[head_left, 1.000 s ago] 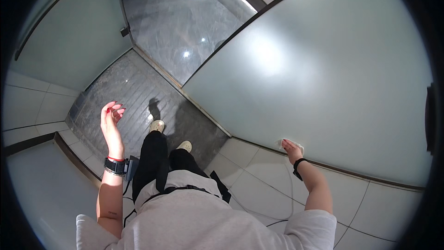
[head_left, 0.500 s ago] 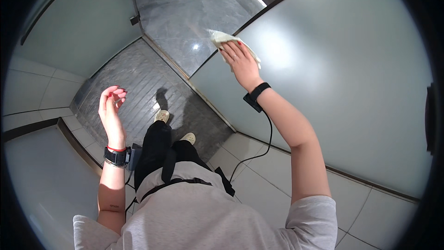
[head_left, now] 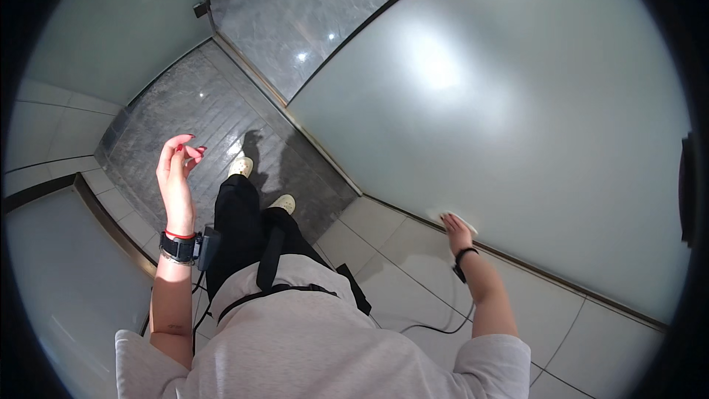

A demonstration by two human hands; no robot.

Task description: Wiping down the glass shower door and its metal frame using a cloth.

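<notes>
My right hand (head_left: 458, 235) is low on the frosted glass panel (head_left: 473, 125), close to its dark bottom edge. It presses a pale cloth (head_left: 465, 222) against the glass; most of the cloth is hidden behind the fingers. My left hand (head_left: 177, 177) is raised at my left side, above the grey floor. Its fingers curl loosely and stand apart, with nothing in them. Each wrist wears a black strap with a small dark device.
A cable (head_left: 436, 331) runs from my right wrist toward my waist. Another frosted panel (head_left: 118, 29) stands at the far left, and a framed one (head_left: 66, 266) is near left. A metal floor strip (head_left: 325, 149) separates dark flooring from white tiles (head_left: 391, 273).
My right hand has swept the cloth down the glass, from the panel's top edge to near its bottom edge. The left hand has barely moved. My view has shifted slightly.
</notes>
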